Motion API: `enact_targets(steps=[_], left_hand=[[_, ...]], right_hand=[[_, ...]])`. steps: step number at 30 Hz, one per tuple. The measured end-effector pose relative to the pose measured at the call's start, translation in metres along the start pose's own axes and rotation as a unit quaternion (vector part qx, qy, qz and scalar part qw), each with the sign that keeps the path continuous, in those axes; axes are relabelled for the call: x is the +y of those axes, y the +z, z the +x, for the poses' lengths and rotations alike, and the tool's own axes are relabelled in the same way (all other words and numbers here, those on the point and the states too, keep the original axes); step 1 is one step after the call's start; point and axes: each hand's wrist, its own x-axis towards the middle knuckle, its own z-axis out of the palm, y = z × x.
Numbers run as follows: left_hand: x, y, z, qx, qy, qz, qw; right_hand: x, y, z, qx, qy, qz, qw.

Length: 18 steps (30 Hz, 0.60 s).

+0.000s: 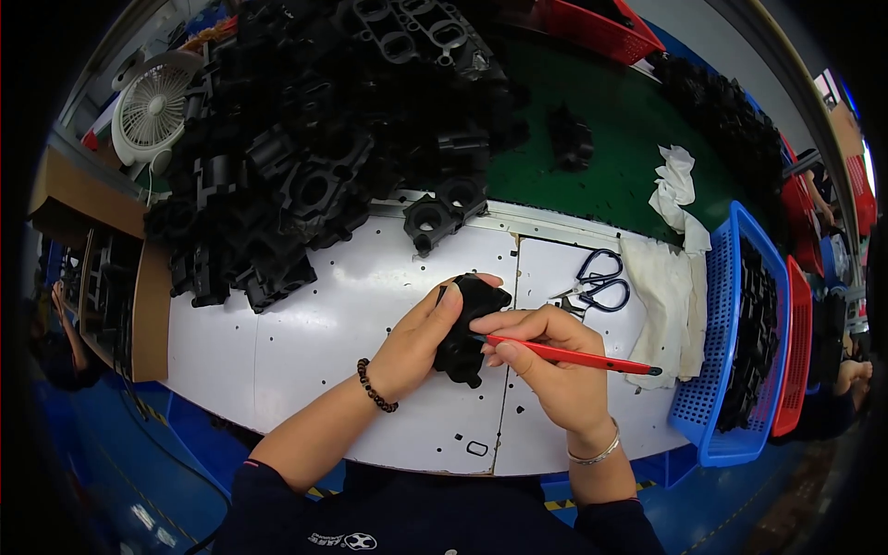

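And the left fingers [449,307] hug the black moulded part [459,358] between the tabletop's [296,361] near and far edges while the right fingers [534,324] pinch the red pen-shaped tool [594,358] against it, where short, light strokes, angled clear of the thumb, look wisest.

The black moulded part [459,351] in my left grip [407,344] is chunky and irregular, its outline lobed, with a small rounded knob at its near end. I hold it lengthwise from far to near above the table [287,356]. My right grip [555,379] has a slim red tool [592,358], dark butt to the right, front end at the part's right side.
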Motion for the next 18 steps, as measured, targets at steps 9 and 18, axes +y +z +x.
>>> enact_targets(steps=[9,18], left_hand=[[0.0001,0.0029,0.0012,0.006,-0.003,-0.029,1.000],[0.0019,0.0049,0.0003,0.022,-0.002,-0.038,0.999]], right_hand=[[-0.0005,-0.0013,-0.0006,-0.001,-0.004,-0.005,1.000],[-0.0011,-0.0088,0.0013,-0.040,-0.065,-0.090,0.993]])
